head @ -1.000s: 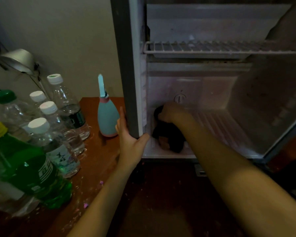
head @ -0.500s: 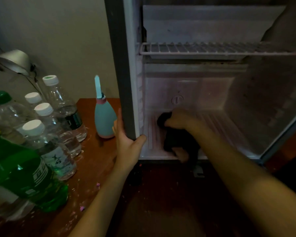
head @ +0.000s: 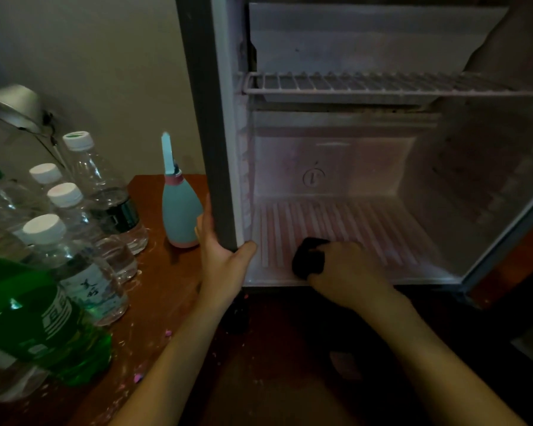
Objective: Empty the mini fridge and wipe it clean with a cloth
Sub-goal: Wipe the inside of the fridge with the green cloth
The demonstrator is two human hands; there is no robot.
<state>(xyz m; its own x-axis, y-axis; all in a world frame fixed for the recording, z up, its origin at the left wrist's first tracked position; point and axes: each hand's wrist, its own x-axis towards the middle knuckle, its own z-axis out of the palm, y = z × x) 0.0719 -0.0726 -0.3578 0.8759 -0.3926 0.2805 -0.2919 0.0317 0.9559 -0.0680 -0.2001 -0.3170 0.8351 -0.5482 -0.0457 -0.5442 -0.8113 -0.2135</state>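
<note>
Black cloth (head: pixel 308 259) is bunched in our right hand (head: pixel 350 273), fingers curled round it, pressed on the ribbed floor near the front of the mini fridge (head: pixel 366 161). Our left hand (head: pixel 225 265) grips the fridge's left front edge, thumb inside. Just beside it a teal bottle (head: pixel 180 215) stands on the wooden table (head: pixel 166 290), with water bottles (head: pixel 83 265) and a green bottle (head: pixel 34 321) farther left.

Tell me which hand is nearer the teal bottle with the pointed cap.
Left. The left hand grips the left front edge of the fridge, just right of the teal bottle; the right hand holds the dark cloth on the fridge floor, farther right.
</note>
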